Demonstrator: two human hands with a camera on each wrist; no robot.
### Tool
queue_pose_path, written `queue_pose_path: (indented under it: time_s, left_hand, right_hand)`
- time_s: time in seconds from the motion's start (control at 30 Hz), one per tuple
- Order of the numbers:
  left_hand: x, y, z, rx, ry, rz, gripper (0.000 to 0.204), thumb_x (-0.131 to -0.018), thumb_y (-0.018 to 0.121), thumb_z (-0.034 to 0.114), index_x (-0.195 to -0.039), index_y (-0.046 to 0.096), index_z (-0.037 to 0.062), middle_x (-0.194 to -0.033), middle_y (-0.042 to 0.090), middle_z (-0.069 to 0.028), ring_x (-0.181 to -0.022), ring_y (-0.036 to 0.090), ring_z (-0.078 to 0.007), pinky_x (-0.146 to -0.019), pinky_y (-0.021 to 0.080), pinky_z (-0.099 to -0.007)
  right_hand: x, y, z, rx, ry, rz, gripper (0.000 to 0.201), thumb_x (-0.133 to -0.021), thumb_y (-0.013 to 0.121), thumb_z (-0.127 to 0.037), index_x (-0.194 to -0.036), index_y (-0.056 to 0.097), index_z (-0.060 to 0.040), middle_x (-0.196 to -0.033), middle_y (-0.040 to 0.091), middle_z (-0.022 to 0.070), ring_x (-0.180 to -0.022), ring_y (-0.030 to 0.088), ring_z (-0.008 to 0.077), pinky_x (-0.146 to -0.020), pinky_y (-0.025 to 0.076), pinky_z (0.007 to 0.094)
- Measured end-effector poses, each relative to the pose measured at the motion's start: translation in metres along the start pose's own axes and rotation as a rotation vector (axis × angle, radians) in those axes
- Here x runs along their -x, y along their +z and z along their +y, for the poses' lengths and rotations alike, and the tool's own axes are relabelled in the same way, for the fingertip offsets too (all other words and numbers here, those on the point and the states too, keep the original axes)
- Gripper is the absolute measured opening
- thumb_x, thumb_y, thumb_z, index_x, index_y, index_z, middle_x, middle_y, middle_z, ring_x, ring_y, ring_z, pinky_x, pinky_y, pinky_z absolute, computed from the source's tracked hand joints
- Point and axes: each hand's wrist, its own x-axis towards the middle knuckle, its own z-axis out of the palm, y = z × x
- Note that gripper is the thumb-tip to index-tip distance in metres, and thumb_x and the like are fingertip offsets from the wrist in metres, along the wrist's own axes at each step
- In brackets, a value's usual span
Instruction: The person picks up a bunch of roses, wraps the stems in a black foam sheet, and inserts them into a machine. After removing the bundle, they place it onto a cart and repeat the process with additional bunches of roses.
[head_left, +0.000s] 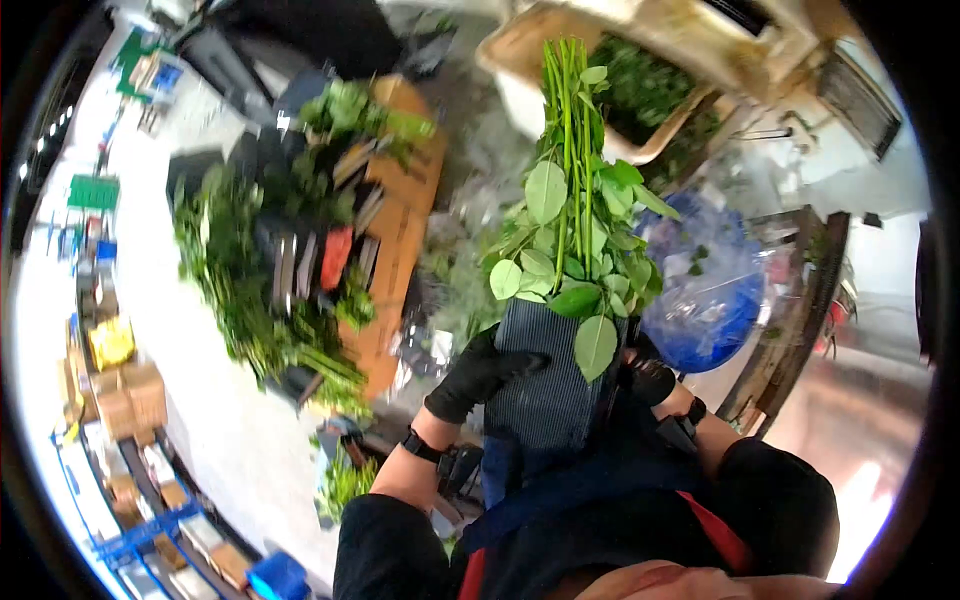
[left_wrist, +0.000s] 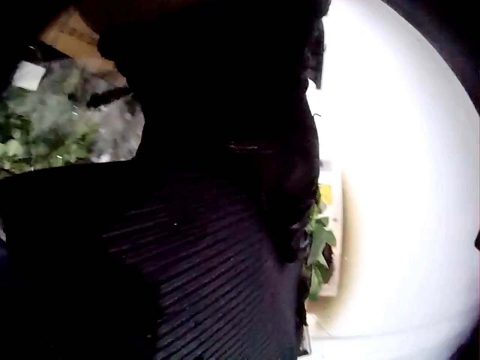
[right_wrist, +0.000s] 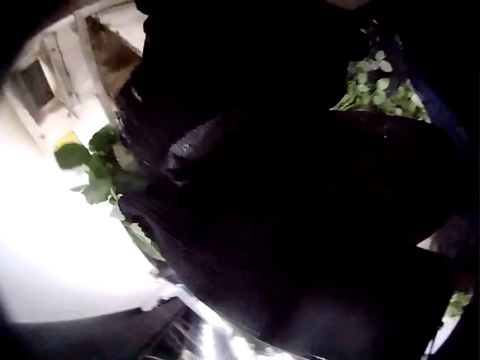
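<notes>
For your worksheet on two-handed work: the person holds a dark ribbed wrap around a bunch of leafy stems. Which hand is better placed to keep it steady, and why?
Probably the left hand: its gloved fingers lie across the front of the ribbed wrap. The right hand is mostly hidden behind the wrap's edge, below the leafy stems.

Bright fisheye head view, wrist views dark, perhaps underexposed, blown-out whites
</notes>
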Motion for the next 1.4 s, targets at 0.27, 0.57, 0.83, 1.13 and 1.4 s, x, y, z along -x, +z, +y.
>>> queue_pose_path:
  time_s: [0.27, 0.57, 0.83, 1.13, 1.4]
  left_hand:
    - [-0.105, 0.143, 0.149, -0.502, 0.152, -0.173, 0.040, -0.078, 0.072, 0.013, -0.113, 0.059, -0.0034, -0.104, 0.066, -0.0101, -0.094, 0.061, -0.0150, -0.084, 0.049, -0.0285]
    - [-0.190, 0.118, 0.099, -0.453, 0.053, -0.015, 0.055, -0.081, 0.071, 0.022, -0.126, 0.049, -0.0009, -0.122, 0.057, -0.0147, -0.108, 0.056, -0.0219, -0.089, 0.047, -0.0351]
    - [-0.258, 0.159, 0.195, -0.816, 0.040, -0.214, 0.049, -0.089, 0.063, 0.030, -0.124, 0.052, -0.0021, -0.120, 0.059, -0.0113, -0.106, 0.057, -0.0203, -0.093, 0.044, -0.0324]
    - [-0.464, 0.233, 0.318, -0.901, 0.414, -0.299, 0.039, -0.087, 0.063, 0.029, -0.111, 0.062, -0.0012, -0.101, 0.067, -0.0145, -0.091, 0.061, -0.0218, -0.085, 0.046, -0.0303]
    - [-0.423, 0.170, 0.253, -0.837, 0.319, -0.447, 0.053, -0.082, 0.069, 0.036, -0.118, 0.058, -0.0017, -0.107, 0.064, -0.0136, -0.094, 0.060, -0.0191, -0.086, 0.047, -0.0297]
  right_hand:
    - [0.007, -0.054, -0.205, -0.050, -0.324, 0.258, 0.060, -0.078, 0.074, -0.032, -0.124, 0.051, -0.0003, -0.112, 0.061, 0.0084, -0.097, 0.059, 0.0182, -0.086, 0.048, 0.0325]
    - [-0.038, -0.101, -0.158, -0.456, -0.273, 0.403, 0.046, -0.080, 0.069, -0.023, -0.118, 0.056, -0.0001, -0.111, 0.060, 0.0111, -0.096, 0.060, 0.0236, -0.083, 0.050, 0.0356]
    - [-0.068, -0.136, -0.238, -0.374, -0.475, 0.492, 0.037, -0.086, 0.062, -0.027, -0.113, 0.059, -0.0025, -0.106, 0.062, 0.0056, -0.093, 0.059, 0.0166, -0.080, 0.048, 0.0323]
    - [-0.172, -0.305, -0.384, 0.904, -0.967, 0.750, 0.041, -0.078, 0.057, -0.004, -0.119, 0.054, 0.0000, -0.107, 0.062, 0.0172, -0.095, 0.061, 0.0293, -0.084, 0.049, 0.0341]
    - [-0.127, -0.222, -0.308, 0.743, -0.796, 0.801, 0.023, -0.092, 0.048, -0.013, -0.108, 0.060, -0.0018, -0.107, 0.063, 0.0135, -0.099, 0.060, 0.0245, -0.085, 0.048, 0.0344]
